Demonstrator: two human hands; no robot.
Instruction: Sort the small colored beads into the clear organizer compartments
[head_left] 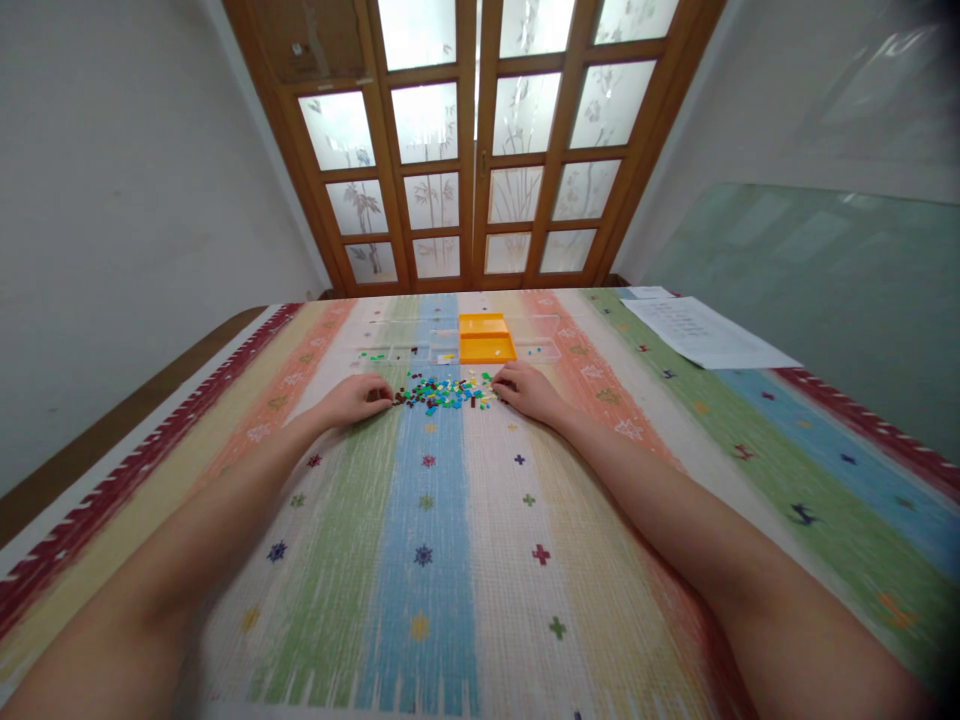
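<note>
A loose pile of small coloured pieces [446,393] in blue, green, yellow, white and dark brown lies spread on the striped cloth. At its left edge is my left hand [360,398], the fingers curled together by some dark brown pieces. My right hand [527,390] rests at the right edge, fingers bent and pinched down beside green and pale pieces. What either hand's fingertips hold, if anything, is too small to make out. Just behind the pile stands an open orange box [487,350] with a whitish piece in its front half.
Clear plastic trays flank the orange box; the left tray [375,354] holds a few green pieces, the right tray [538,350] a few blue ones. Printed paper sheets [705,330] lie at the far right of the tablecloth [442,620]. Wooden glazed doors [474,150] stand behind.
</note>
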